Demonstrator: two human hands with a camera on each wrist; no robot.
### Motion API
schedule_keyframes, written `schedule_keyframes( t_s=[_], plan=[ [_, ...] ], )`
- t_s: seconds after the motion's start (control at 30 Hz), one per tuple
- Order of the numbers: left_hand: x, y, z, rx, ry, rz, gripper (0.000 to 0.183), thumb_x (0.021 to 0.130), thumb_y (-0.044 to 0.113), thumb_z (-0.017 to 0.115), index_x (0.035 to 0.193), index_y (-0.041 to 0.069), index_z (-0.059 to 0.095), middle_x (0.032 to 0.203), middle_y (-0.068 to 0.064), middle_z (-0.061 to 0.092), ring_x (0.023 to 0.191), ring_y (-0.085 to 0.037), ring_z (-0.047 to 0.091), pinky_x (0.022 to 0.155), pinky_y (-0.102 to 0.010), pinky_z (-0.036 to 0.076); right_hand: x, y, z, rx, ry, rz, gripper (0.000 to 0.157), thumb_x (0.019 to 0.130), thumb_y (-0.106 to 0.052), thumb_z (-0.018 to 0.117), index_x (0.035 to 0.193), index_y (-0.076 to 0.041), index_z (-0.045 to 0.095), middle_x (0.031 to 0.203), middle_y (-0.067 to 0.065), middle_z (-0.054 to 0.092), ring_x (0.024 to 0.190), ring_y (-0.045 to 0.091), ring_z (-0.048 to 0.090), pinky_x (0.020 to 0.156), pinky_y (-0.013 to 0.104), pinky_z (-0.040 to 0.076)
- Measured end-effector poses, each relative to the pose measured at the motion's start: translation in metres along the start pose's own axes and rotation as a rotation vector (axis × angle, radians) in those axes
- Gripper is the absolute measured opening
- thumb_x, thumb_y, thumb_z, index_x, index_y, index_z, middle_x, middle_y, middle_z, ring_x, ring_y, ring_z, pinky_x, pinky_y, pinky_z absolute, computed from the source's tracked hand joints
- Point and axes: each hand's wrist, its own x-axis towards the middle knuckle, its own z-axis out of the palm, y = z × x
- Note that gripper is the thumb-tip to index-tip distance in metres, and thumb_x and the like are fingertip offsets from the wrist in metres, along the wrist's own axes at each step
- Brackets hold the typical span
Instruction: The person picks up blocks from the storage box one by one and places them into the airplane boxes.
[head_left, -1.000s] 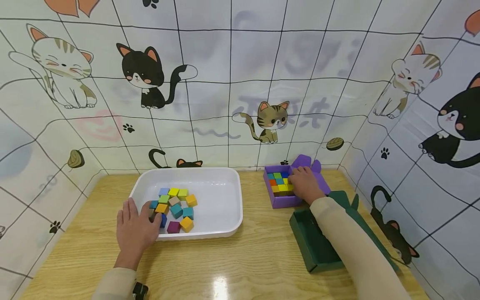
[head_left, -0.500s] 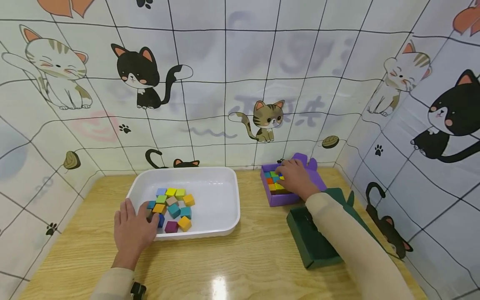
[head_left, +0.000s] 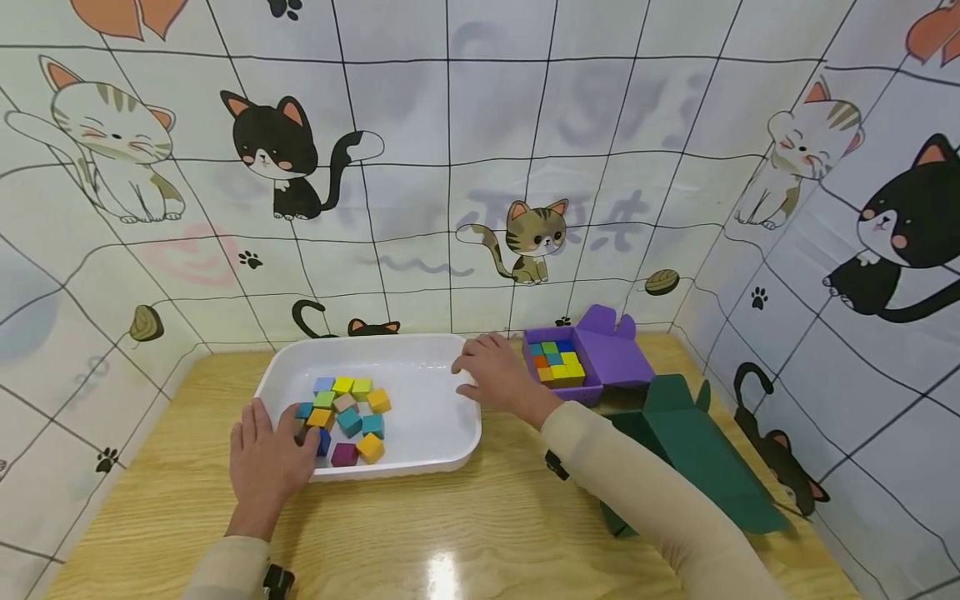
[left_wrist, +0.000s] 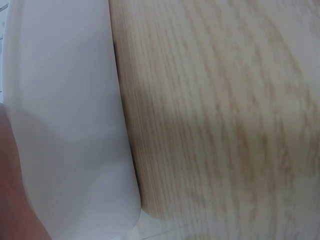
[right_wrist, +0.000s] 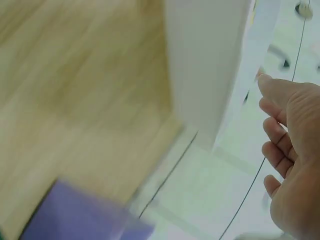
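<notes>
A white tray [head_left: 431, 400] holds several coloured cubes [head_left: 348, 422] in its left half. My left hand [head_left: 270, 462] rests over the tray's front left corner with its fingers fairly straight. Its thumb and index finger reach inside the rim beside a brownish cube that is partly hidden. My right hand [head_left: 498, 375] is over the tray's right rim, loosely bent; in the right wrist view no thing shows in its fingers. To its right stands an open purple box [head_left: 592, 393], with several coloured cubes [head_left: 557, 364] packed in it.
An open green box [head_left: 693, 454] with its lid folded to the right lies in front of the purple box, partly under my right sleeve [head_left: 637, 492]. The wooden table [head_left: 420, 533] meets a cat-patterned wall covering [head_left: 420, 200] behind and at both sides.
My right hand has left the purple box and moved left to the tray's right rim, uncovering the packed cubes. My left hand has stayed at the tray's corner.
</notes>
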Motion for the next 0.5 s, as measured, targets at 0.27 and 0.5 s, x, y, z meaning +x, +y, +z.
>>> schedule_keyframes(
  t_s=[0.27, 0.5],
  plan=[
    [0.001, 0.0, 0.0, -0.001, -0.009, -0.008, 0.061, 0.098, 0.04, 0.043, 0.145, 0.002, 0.037, 0.156, -0.038, 0.001, 0.145, -0.054, 0.004, 0.119, -0.065, 0.002, 0.019, -0.071, 0.018, 0.012, -0.034, -0.137, 0.034, 0.088, -0.044, 0.069, 0.118, -0.029, 0.068, 0.111, -0.008, 0.059, 0.112, 0.014, 0.051, 0.109, 0.038, 0.036],
    [0.001, -0.001, 0.001, 0.0, -0.011, -0.012, 0.061, 0.098, 0.041, 0.041, 0.146, 0.003, 0.036, 0.156, -0.038, 0.0, 0.145, -0.054, 0.004, 0.119, -0.065, 0.001, 0.031, -0.11, 0.027, -0.031, -0.096, -0.196, 0.036, 0.086, -0.048, 0.07, 0.12, -0.037, 0.067, 0.115, -0.011, 0.059, 0.113, 0.012, 0.049, 0.107, 0.035, 0.036]
  ],
)
